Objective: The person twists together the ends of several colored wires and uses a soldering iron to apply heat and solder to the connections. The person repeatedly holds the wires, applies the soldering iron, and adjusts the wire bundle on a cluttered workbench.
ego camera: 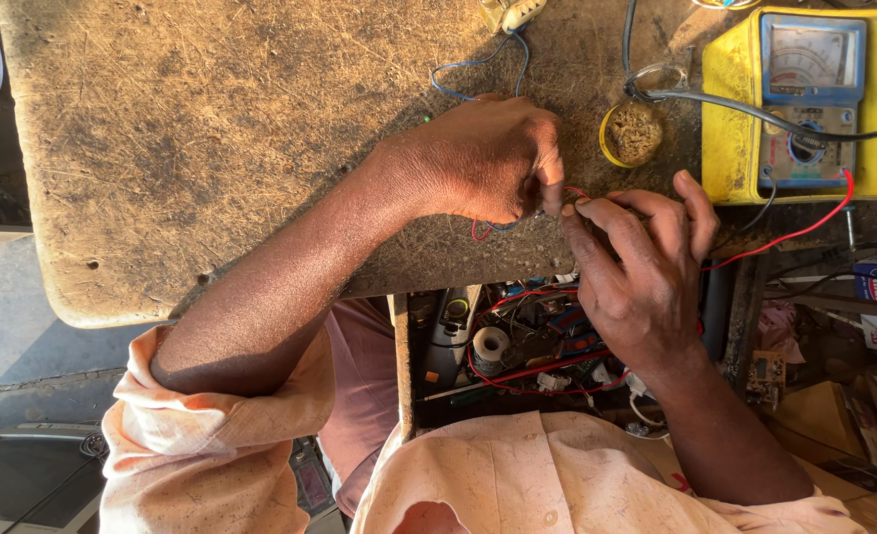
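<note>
My left hand [488,158] rests on the worn wooden workbench [211,129], its fingertips pinched on thin red and blue wires [480,231]. My right hand [641,267] meets it from the right, thumb and forefinger pinching the same wire ends where the two hands touch. A loop of red and blue wire hangs just below my left hand at the bench edge. A thin blue wire [473,67] runs from behind my left hand up to a small white part [509,12] at the top edge.
A yellow analogue multimeter [804,99] lies at the right with a red lead [804,229] and a black lead. A small round yellow tin [633,133] sits beside it. Below the bench, an open drawer [517,346] holds wires, spools and parts. Boxes sit at far right.
</note>
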A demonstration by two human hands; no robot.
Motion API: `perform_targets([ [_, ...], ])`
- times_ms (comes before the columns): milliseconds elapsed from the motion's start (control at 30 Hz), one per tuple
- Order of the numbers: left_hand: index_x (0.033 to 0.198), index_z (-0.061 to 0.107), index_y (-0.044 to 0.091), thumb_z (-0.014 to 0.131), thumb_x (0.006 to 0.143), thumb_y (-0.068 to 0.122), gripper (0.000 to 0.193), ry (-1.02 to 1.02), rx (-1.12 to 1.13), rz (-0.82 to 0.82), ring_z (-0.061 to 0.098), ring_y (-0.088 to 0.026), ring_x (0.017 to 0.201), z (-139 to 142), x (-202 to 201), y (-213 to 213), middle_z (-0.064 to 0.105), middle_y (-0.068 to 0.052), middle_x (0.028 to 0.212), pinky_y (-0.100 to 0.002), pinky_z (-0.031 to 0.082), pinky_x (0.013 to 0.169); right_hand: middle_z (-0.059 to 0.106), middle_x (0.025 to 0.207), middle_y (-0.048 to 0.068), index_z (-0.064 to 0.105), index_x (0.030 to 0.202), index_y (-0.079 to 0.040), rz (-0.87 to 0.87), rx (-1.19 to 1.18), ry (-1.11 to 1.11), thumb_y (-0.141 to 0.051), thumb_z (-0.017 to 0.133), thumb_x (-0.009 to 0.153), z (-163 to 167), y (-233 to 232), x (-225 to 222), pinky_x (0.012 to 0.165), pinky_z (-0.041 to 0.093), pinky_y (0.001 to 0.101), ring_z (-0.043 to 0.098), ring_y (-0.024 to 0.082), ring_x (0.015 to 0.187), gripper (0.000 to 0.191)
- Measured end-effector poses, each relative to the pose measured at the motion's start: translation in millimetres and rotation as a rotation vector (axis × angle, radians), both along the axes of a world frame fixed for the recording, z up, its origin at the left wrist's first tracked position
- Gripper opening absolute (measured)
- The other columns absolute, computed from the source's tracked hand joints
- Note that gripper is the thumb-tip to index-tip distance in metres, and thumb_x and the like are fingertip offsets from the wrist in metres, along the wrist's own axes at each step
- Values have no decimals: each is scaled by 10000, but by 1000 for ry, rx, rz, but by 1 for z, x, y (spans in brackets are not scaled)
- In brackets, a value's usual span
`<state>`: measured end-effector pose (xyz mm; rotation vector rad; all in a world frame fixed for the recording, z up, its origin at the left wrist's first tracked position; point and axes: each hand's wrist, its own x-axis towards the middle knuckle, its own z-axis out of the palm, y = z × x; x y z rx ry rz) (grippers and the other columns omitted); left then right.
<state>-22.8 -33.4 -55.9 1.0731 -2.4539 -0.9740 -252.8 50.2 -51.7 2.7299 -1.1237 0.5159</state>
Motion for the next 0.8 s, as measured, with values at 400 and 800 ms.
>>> perform_targets([
  [400,942,842,193,757,748,23,272,69,46,0,765,-219,883,1,6,1,796,-43,923,-418,619,781,642,1199,203,726,1185,81,-154,-321,-293,49,678,1029,-1,-2,-72,1089,450,509,557,320,1186,166],
  [800,973,845,233,799,743,78,281,-91,248,92,776,-169,855,15,1,9,799,-8,930,-401,608,854,624,1255,137,624,1349,21,-878,60,-523,-85,747,1141,-53,-31,-273,855,566,339,658,174,1023,264],
])
